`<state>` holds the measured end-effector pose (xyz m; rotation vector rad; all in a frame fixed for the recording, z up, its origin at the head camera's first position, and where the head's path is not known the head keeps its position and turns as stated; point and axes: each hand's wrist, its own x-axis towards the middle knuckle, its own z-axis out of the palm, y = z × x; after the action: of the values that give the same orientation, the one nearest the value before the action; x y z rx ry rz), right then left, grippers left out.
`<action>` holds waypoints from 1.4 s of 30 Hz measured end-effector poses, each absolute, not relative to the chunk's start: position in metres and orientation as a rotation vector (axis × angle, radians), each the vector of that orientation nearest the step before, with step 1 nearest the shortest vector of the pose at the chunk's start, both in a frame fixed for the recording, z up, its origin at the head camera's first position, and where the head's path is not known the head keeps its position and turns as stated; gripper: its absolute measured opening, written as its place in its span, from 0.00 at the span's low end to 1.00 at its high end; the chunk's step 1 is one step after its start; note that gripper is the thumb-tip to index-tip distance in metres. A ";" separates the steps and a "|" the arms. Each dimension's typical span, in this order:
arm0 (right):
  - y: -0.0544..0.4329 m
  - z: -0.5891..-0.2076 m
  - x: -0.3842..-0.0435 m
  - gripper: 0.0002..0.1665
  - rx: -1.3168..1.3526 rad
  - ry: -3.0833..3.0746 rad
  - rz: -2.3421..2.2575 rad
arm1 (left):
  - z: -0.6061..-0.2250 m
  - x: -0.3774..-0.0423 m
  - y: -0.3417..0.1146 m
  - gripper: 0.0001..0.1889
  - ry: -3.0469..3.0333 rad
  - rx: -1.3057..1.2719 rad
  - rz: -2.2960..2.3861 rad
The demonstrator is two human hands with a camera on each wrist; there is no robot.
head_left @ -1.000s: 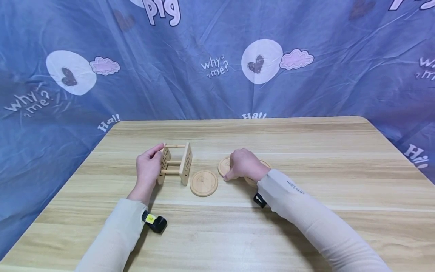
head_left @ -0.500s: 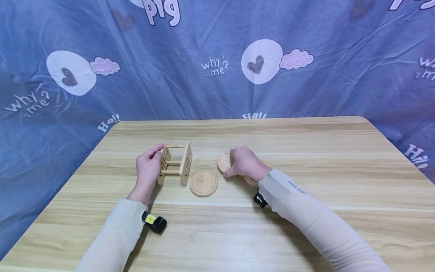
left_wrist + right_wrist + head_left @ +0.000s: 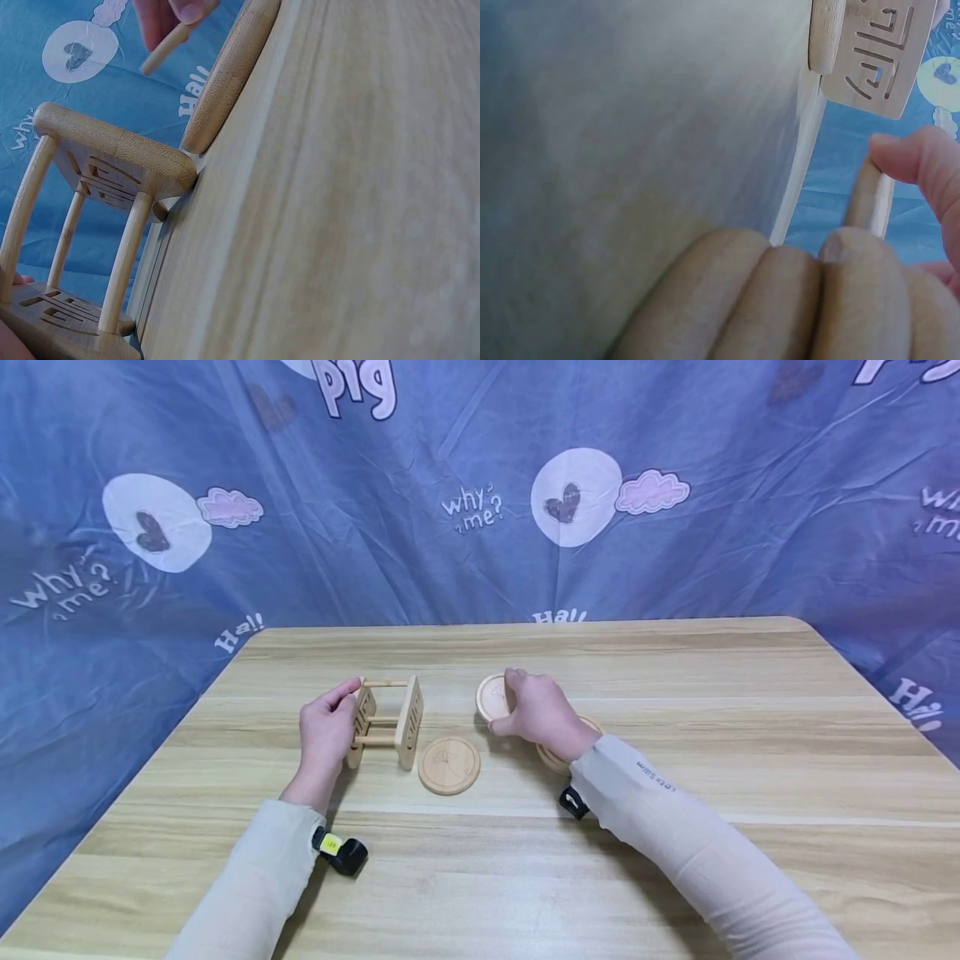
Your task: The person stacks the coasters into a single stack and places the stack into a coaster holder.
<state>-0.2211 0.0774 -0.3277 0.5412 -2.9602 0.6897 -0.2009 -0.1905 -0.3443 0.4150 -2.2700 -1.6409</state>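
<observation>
My left hand (image 3: 326, 731) grips the left panel of a small wooden coaster holder (image 3: 408, 727), its thumb and fingers at the panel's top. Cut-out slots and round rods of the holder show in the left wrist view. My right hand (image 3: 542, 710) pinches a round wooden coaster (image 3: 492, 697) by its edge, thumb on the near side. That coaster hangs tilted above the table in the left wrist view. A second coaster (image 3: 449, 766) with a carved line pattern lies flat beside the holder. Under my right wrist, other coasters (image 3: 553, 762) are partly hidden.
The wood-grain table (image 3: 480, 877) reaches back to a blue printed cloth (image 3: 420, 568). Close to the right wrist camera, several rounded wooden edges (image 3: 705, 292) stand in a row. A black wrist camera (image 3: 348, 856) sits at my left cuff.
My right hand has lifted its coaster and carried it slightly up and away from me. The left hand and the holder stay where they were.
</observation>
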 end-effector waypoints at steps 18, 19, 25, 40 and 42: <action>0.086 -0.320 -0.209 0.51 0.430 -2.851 0.910 | -0.343 -0.200 -0.191 0.18 -2.278 0.435 -1.680; 0.087 -0.320 -0.208 0.46 0.439 -2.839 0.907 | -0.343 -0.200 -0.191 0.18 -2.278 0.437 -1.679; 0.095 -0.321 -0.200 0.29 0.472 -2.772 0.911 | -0.344 -0.200 -0.191 0.18 -2.291 0.447 -1.676; 0.122 -0.315 -0.175 0.41 0.400 -2.826 0.865 | -0.341 -0.200 -0.190 0.18 -2.286 0.420 -1.680; 0.125 -0.316 -0.172 0.39 0.418 -2.833 0.842 | -0.342 -0.199 -0.191 0.18 -2.280 0.422 -1.684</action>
<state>-0.1719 0.1250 -0.3155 0.4185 -2.8335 0.8421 -0.1995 -0.1908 -0.3420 0.4222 -2.2802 -1.6838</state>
